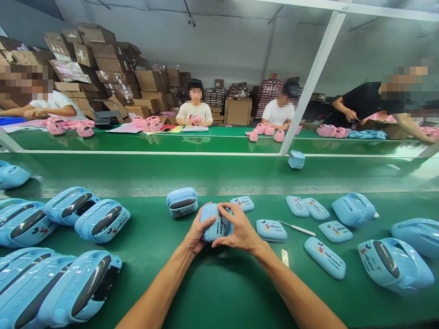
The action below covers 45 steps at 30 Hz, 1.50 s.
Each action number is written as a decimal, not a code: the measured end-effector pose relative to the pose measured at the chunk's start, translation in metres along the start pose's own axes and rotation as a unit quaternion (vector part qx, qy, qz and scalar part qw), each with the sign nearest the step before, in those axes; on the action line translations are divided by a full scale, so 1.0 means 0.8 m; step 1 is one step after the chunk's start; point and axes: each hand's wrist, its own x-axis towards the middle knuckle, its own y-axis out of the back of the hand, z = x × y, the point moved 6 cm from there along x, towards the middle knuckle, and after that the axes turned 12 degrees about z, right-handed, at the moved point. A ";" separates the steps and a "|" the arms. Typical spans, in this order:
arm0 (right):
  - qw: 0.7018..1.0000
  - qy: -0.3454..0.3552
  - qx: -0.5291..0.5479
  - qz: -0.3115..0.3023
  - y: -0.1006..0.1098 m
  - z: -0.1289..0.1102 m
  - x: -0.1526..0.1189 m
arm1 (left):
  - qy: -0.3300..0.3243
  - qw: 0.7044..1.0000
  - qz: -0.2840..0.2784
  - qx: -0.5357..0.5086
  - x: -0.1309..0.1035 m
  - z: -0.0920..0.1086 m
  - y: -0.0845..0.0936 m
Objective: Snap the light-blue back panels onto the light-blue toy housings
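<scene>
A light-blue plastic case (213,224) with a printed "Mickey" lid is held at the middle of the green bench. My left hand (196,232) grips its left side, thumb across the top. From the right, my right hand (242,227) curls its thumb and fingers round the printed end. The underside of the case is hidden. Just beyond my left hand stands a blue case with a dark window (182,202). Flat printed lids (270,230) lie right of my right hand, beside a thin white-handled tool (297,227).
Rows of blue cases (103,220) fill the bench's left side; more cases (394,265) stand at the right. A small stack of blue pieces (297,160) sits farther back. Beyond a white rail (151,153), several people work with pink parts (151,124). A slanted white post (313,82) rises there.
</scene>
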 end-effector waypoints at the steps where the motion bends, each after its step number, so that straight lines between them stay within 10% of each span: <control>1: 1.000 0.000 -0.006 0.007 -0.001 0.000 -0.002 | 0.010 1.000 0.000 -0.004 0.001 -0.002 0.001; 14: 1.000 0.007 -0.007 0.011 -0.005 0.001 -0.014 | 0.066 0.997 -0.019 -0.044 0.002 -0.015 0.000; 25: 0.994 -0.052 0.095 0.031 0.009 0.000 -0.010 | 0.127 0.949 -0.231 -0.175 -0.015 -0.004 -0.013; 34: 0.998 0.065 0.023 0.015 0.013 -0.019 -0.010 | -0.019 0.997 -0.070 -0.016 -0.012 0.011 -0.002; 45: 0.996 0.086 0.013 0.023 0.003 -0.006 -0.020 | -0.096 0.990 -0.010 0.104 -0.014 0.020 -0.010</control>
